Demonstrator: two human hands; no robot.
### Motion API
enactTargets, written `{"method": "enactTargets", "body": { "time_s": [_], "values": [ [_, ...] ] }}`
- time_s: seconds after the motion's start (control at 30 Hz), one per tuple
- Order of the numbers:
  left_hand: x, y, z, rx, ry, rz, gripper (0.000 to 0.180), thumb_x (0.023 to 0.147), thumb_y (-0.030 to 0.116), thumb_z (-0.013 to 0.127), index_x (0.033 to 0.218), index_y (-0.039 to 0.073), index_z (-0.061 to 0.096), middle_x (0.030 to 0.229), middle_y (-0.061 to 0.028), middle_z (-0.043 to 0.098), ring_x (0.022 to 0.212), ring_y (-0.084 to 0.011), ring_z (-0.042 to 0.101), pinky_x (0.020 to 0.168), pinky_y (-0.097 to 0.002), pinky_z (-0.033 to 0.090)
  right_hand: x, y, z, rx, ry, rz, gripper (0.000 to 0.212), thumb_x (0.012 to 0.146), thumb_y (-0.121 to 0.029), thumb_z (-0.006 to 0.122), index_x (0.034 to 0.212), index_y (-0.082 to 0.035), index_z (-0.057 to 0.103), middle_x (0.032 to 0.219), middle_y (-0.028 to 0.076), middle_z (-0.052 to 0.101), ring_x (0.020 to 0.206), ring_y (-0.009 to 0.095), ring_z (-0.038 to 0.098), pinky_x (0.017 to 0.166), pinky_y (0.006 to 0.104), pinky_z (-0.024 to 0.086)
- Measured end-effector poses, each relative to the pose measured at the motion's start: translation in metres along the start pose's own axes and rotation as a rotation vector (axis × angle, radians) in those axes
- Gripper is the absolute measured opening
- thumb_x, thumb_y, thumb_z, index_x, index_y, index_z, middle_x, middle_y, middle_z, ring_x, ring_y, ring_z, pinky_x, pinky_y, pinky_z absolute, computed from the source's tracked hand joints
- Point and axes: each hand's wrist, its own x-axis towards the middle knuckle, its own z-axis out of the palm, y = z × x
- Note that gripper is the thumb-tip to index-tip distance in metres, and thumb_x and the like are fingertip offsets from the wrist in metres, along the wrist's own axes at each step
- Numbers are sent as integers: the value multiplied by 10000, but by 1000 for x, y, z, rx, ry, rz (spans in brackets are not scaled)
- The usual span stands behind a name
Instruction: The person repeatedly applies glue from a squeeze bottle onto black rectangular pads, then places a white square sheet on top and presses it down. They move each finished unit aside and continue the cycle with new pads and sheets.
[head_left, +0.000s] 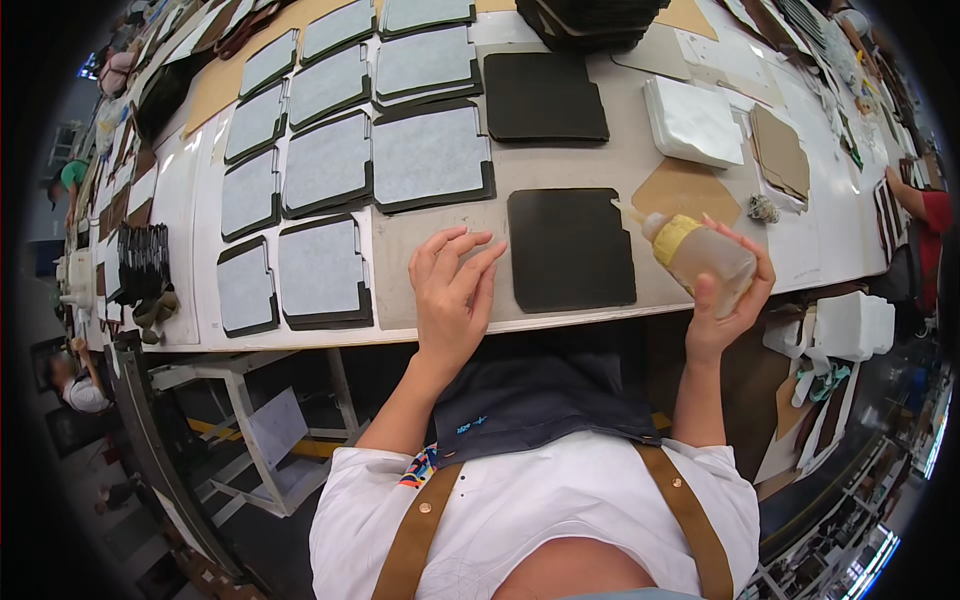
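Note:
My right hand (pixel 735 290) is wrapped round a squeeze bottle (pixel 700 258), clear with a yellow band and a pale nozzle. The bottle is tilted, its nozzle pointing left over the right edge of a flat black panel (pixel 570 250). That panel lies at the table's near edge between my hands. To its left hovers my left hand (pixel 453 285), fingers apart and slightly bent, holding nothing. A second black panel (pixel 545 97) lies farther back. Rows of black panels topped with light grey sheets (pixel 325 165) cover the table's left part.
A thick stack of black pieces (pixel 590 20) stands at the far middle. A white stack of sheets (pixel 692 122) and brown card pieces (pixel 780 153) sit at the right. Below the table's right edge is a white bundle (pixel 853 325). Other people's arms (pixel 905 195) show at the sides.

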Motion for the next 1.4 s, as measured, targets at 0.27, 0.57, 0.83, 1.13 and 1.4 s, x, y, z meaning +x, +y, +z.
{"method": "enactTargets", "body": {
  "time_s": [0.27, 0.57, 0.83, 1.13, 1.4],
  "values": [
    [0, -1, 0, -3, 12, 17, 281, 873, 26, 683, 1134, 106, 751, 1185, -46, 685, 1239, -300, 547, 1060, -457, 368, 0, -4, 14, -5, -90, -84, 627, 918, -226, 780, 1370, -2, 407, 1292, 230, 579, 1221, 366, 623, 1066, 462, 474],
    [0, 0, -1, -10, 7, 3, 281, 890, 22, 669, 1140, 114, 758, 1197, -42, 693, 1254, -300, 541, 1069, -442, 367, -1, -8, 40, 55, -188, -139, 646, 891, -172, 798, 1369, -16, 393, 1289, 230, 572, 1208, 380, 631, 1043, 467, 492],
    [-1, -2, -1, -30, 26, 6, 275, 867, 38, 693, 1128, 107, 744, 1197, -47, 677, 1240, -300, 543, 1061, -471, 361, -2, -11, 65, 88, -284, -214, 702, 844, -142, 835, 1375, -27, 391, 1298, 235, 576, 1208, 379, 634, 1034, 462, 500],
    [-3, -2, -3, -102, 131, -45, 307, 873, -22, 650, 1162, 70, 694, 1182, -93, 656, 1220, -319, 554, 1050, -432, 391, 11, -9, 70, 303, -229, 6, 784, 875, -369, 824, 1421, -41, 367, 1328, 195, 542, 1276, 406, 591, 1047, 475, 485],
    [-4, -6, -1, -143, 189, -42, 282, 865, -20, 656, 1122, 91, 685, 1107, -73, 642, 1170, -316, 553, 1020, -436, 392, 52, 15, 46, 204, -346, 185, 773, 868, -400, 816, 1467, -64, 460, 1305, 99, 548, 1215, 211, 554, 1072, 376, 438]
  ]
}}
